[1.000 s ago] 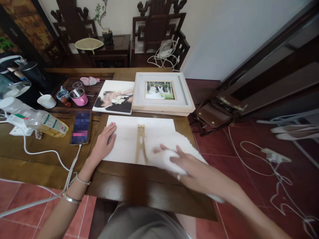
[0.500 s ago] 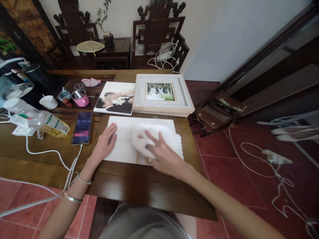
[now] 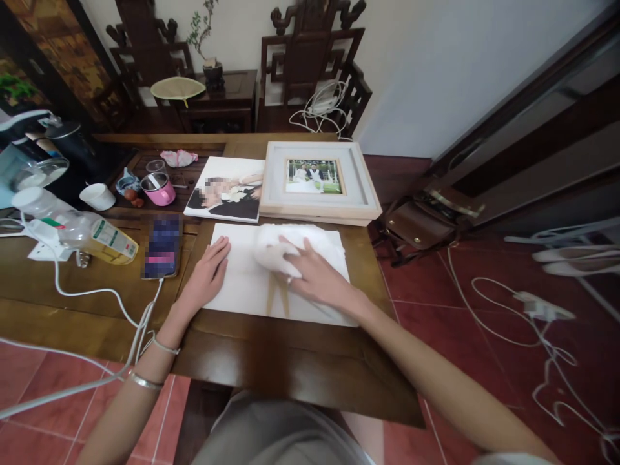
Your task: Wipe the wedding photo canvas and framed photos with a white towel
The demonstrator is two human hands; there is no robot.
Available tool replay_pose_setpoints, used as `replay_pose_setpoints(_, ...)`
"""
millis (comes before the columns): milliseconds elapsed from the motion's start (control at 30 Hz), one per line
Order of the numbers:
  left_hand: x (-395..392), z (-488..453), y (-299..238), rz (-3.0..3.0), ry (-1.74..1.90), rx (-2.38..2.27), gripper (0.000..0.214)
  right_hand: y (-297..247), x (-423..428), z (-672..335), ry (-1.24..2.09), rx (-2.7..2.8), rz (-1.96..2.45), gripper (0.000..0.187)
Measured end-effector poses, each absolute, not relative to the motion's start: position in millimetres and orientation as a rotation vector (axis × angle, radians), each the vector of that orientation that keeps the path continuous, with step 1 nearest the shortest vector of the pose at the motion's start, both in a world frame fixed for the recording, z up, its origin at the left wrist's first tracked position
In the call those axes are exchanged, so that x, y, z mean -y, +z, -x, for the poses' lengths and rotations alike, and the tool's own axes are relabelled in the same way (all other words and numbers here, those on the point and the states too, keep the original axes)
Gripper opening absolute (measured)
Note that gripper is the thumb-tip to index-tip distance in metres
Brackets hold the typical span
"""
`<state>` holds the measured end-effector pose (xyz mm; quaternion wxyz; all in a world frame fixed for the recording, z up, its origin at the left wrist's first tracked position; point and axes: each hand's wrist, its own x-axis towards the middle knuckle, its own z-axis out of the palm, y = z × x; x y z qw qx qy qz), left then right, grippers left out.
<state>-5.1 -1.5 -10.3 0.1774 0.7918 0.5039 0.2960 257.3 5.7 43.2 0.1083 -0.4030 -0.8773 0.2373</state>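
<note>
A white panel [image 3: 237,287] lies flat on the wooden table in front of me, with a tan V-shaped mark showing at its lower middle. My left hand [image 3: 208,274] rests along the panel's left edge, its fingers stretched out and holding nothing. On the panel's upper right part, my right hand [image 3: 314,274] presses down on a white cloth [image 3: 320,239], its fingers spread over it and some folds gathered under them. The cloth is partly blurred, and what lies beneath it is hidden.
Behind the panel are a couple photo print [image 3: 232,194] and a white-matted picture frame [image 3: 358,184]. To the left lie a phone [image 3: 162,248] with its cable, a bottle of yellow liquid [image 3: 109,239], a pink mug [image 3: 165,192] and a white cup [image 3: 97,196]. A brown bag [image 3: 419,223] hangs at right.
My right hand has moved the cloth away from me across the panel. The cloth's scalloped edge no longer hangs past the panel's right side. My left hand stays in place.
</note>
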Motion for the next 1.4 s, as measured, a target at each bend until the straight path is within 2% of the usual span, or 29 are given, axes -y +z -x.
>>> replay_pose_setpoints(167, 1.5, 4.3, -10.6, -2.210, 0.877, -1.414, 0.042, 40.2, -16.3, -234.0, 0.625, 2.565, 1.305, 0.037)
replay_pose_setpoints(300, 2.1, 3.0, -10.1, -2.205, 0.882, -1.425, 0.042, 45.8, 35.1, -224.7, 0.646, 2.731, 1.206, 0.046)
replay_pose_setpoints(500, 3.2, 1.6, -9.1, -2.207, 0.858, -1.441, 0.042, 55.1, 93.1, -230.6, 0.869, 2.867, 1.002, 0.045)
replay_pose_setpoints(633, 3.6, 2.0, -8.6, -2.213, 0.808, -1.451, 0.043, 57.6, 61.1, -228.6, 0.774, 2.847, 1.052, 0.052)
replay_pose_setpoints(800, 4.7, 6.4, -8.0, -2.245, 0.660, -1.406, 0.048, 60.3, -3.8, -206.8, 0.584, 2.807, 1.273, 0.046)
replay_pose_setpoints(933, 5.6, 9.2, -9.0, -2.259, 0.621, -1.394, 0.051, 56.3, -5.3, -186.2, 0.417, 2.830, 1.333, 0.045)
replay_pose_setpoints(1100, 6.1, 7.8, -9.7, -2.284, 0.603, -1.415, 0.050, 56.9, 57.6, -187.7, 0.568, 2.934, 1.116, 0.039)
replay_pose_setpoints(1200, 6.2, 6.6, -8.7, -2.299, 0.580, -1.421, 0.050, 59.9, 80.7, -199.4, 0.737, 2.956, 0.961, 0.043)
replay_pose_setpoints(1300, 6.4, 6.2, -8.5, -2.318, 0.549, -1.434, 0.050, 59.2, 68.3, -210.3, 0.758, 2.932, 0.998, 0.050)
replay_pose_setpoints(1400, 6.5, 6.2, -9.8, -2.345, 0.534, -1.439, 0.051, 57.2, 30.5, -214.9, 0.600, 2.863, 1.198, 0.048)
